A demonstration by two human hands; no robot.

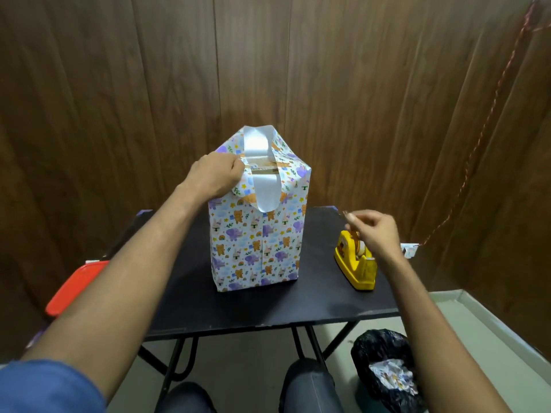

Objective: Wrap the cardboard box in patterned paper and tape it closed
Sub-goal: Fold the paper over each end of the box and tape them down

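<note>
A tall box (256,242) wrapped in white paper with a cartoon animal pattern stands upright on the black table (268,308). Its top end is open: bare cardboard (264,169) shows between folded paper flaps, and two white flaps stick up behind and hang down in front. My left hand (216,175) presses the left side flap down at the top of the box, fingers curled on the paper. My right hand (375,229) hovers above the yellow tape dispenser (356,262), pinching a strip of clear tape (347,217) between its fingertips.
A red lid or tray (74,286) juts out at the table's left edge. A black bin bag (384,365) with crumpled paper sits on the floor at the right. A wood-panelled wall stands close behind the table. My knees are below the front edge.
</note>
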